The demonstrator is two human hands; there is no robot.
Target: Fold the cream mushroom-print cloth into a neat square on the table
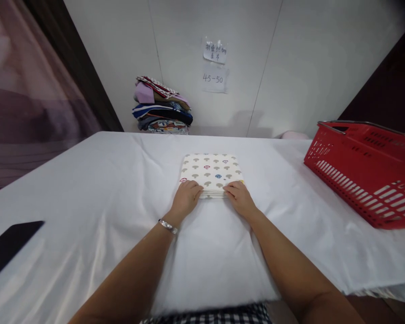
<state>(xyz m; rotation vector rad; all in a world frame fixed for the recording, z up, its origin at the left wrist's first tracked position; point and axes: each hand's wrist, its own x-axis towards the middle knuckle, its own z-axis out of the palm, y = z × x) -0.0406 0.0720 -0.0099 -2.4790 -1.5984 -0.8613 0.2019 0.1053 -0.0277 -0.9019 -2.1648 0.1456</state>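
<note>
A folded cream cloth printed with small mushrooms lies flat in the middle of the white-covered table. My left hand rests on its near left corner, fingers curled over the edge. My right hand sits on the near right corner in the same way. Both hands grip the folded cloth's near edge. A silver bracelet is on my left wrist.
A red plastic basket stands at the right edge of the table. A stack of folded clothes sits at the back against the white wall, under two paper notes. A dark phone lies at the near left.
</note>
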